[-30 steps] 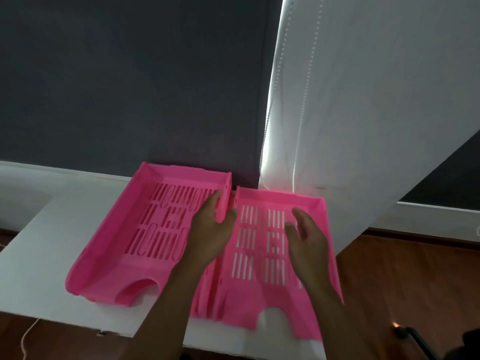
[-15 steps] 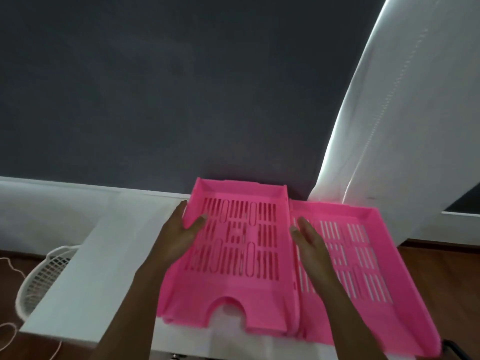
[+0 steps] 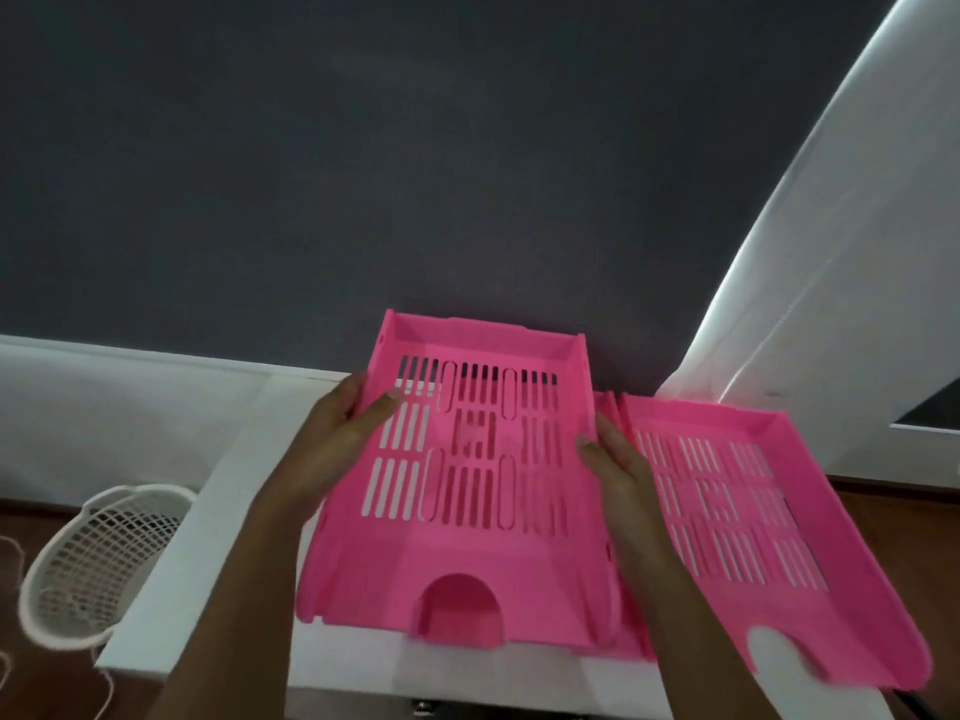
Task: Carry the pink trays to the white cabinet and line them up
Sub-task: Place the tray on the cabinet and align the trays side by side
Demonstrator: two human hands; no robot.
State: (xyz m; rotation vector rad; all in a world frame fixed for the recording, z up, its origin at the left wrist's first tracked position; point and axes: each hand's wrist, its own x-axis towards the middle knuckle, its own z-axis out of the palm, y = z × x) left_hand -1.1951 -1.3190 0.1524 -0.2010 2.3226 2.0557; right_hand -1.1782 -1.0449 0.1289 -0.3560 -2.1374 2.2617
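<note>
Two pink slotted trays lie side by side on the white cabinet top [image 3: 244,459]. The left pink tray [image 3: 462,558] is tilted, its far end raised off the surface. My left hand [image 3: 337,439] grips its left wall, thumb inside. My right hand [image 3: 618,470] holds its right wall, in the gap between the two trays. The right pink tray [image 3: 769,543] lies flat beside it, and its near right corner reaches past the cabinet's edge.
A dark grey wall rises behind the cabinet. A white curtain [image 3: 831,252] hangs at the right, close to the right tray. A white mesh basket [image 3: 98,558] stands on the wooden floor at the left, below the cabinet's left edge.
My left hand moved from the gap between the trays to the left tray's left wall; my right hand moved onto its right wall. The tray's far end lifted. The view swung left.
</note>
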